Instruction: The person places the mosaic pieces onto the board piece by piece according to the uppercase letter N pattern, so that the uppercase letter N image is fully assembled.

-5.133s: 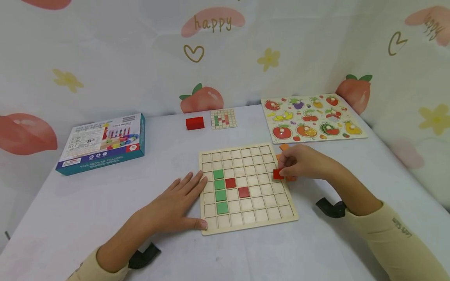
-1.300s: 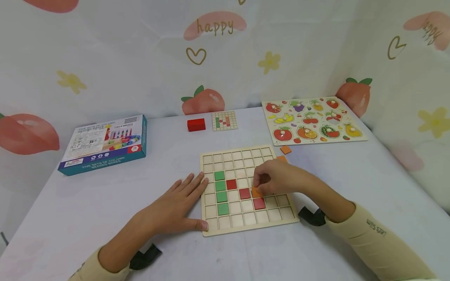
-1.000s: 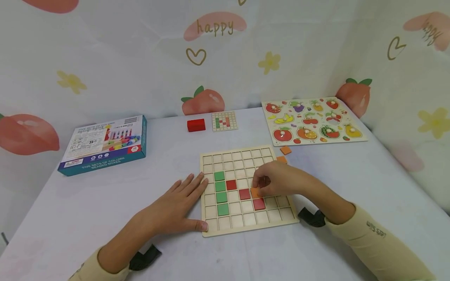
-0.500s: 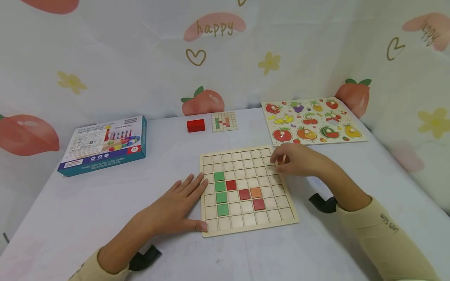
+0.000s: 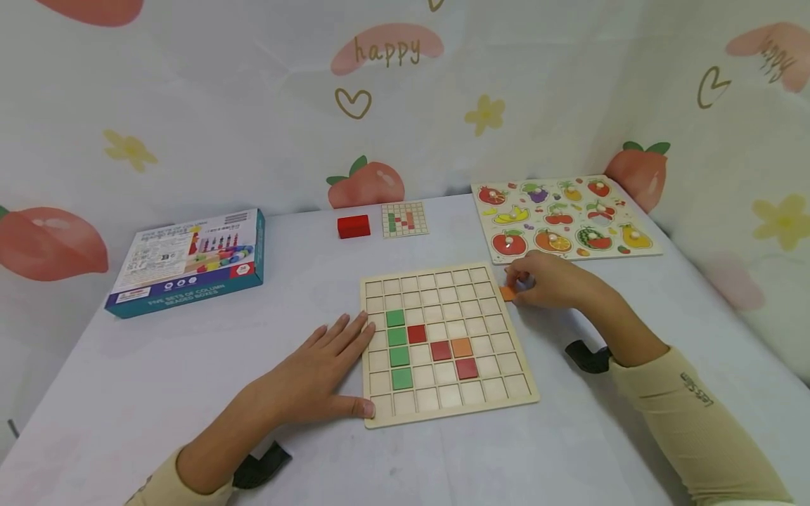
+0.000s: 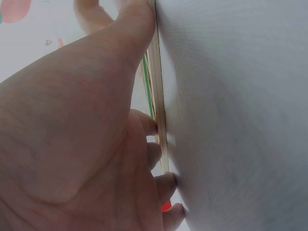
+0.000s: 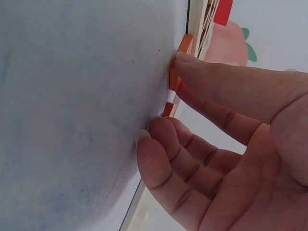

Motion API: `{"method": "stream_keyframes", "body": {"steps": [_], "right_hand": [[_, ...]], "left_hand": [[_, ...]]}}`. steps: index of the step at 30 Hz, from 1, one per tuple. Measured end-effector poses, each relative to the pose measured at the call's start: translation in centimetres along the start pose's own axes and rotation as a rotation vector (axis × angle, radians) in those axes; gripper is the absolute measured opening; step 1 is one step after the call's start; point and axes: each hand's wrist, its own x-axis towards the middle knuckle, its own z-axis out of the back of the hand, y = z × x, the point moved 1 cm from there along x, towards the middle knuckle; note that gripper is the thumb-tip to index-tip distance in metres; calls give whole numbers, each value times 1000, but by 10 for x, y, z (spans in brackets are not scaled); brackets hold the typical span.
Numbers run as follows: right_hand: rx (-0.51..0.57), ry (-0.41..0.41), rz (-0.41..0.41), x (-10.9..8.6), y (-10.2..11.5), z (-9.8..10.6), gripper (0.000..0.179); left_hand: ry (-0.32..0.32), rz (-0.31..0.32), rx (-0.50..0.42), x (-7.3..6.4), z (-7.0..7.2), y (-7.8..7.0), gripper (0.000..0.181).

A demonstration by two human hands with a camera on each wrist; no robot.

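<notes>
My left hand lies flat with fingers spread, its fingertips and thumb on the left edge of a wooden grid board. In the board's cells sit a column of several green tiles, red tiles on a diagonal, and one orange tile above the lowest red one. Just off the board's right edge, my right hand pinches a loose orange tile between thumb and index finger. The right wrist view shows the thumb across this tile, and another orange tile lying beyond, close to the curled fingers.
A small pattern card and a red block lie behind the board. The fruit puzzle is at the back right, close beyond my right hand. A boxed toy set lies at the left.
An orange tile and a third red tile now sit in the grid. My right hand has let go of that orange tile, moved right and back, and grips another. The left hand stays put.
</notes>
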Motion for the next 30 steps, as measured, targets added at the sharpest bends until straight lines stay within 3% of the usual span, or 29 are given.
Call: {"method": "stream_keyframes", "body": {"steps": [19,30], "right_hand": [[75,17,-49,-4,0,5,22],[131,-14,-43,-8,7,11,11]], "left_hand": [[-15,-8,5,0,-1,0,117],[-11,0,0,0,-2,0,118]]}}
